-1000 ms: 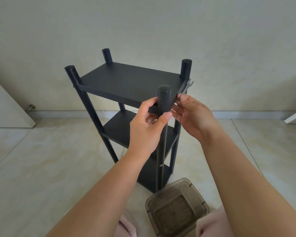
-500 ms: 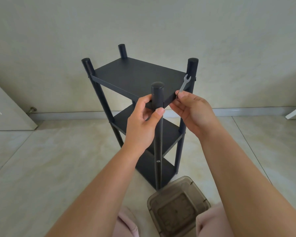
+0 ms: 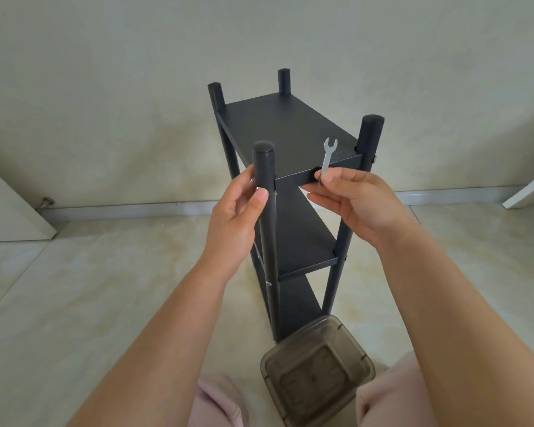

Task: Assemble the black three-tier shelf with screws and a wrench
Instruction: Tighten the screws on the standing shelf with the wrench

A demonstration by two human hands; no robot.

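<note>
The black three-tier shelf point(image 3: 290, 131) stands upright on the pale tiled floor point(image 3: 74, 288), near the wall point(image 3: 105, 87). It is matte black, with three flat rectangular boards stacked between four round posts whose capped tops rise above the top board. A small screw point(image 3: 269, 284) shows on the nearest post. The left hand point(image 3: 235, 223) curls around that nearest post just below the top board, thumb across its front. At 3 o'clock from it, the right hand point(image 3: 356, 204) pinches a small silver wrench point(image 3: 327, 157), open end up, against the top board's front edge. At 6 o'clock from the shelf's foot sits a smoky translucent container point(image 3: 318, 371).
</note>
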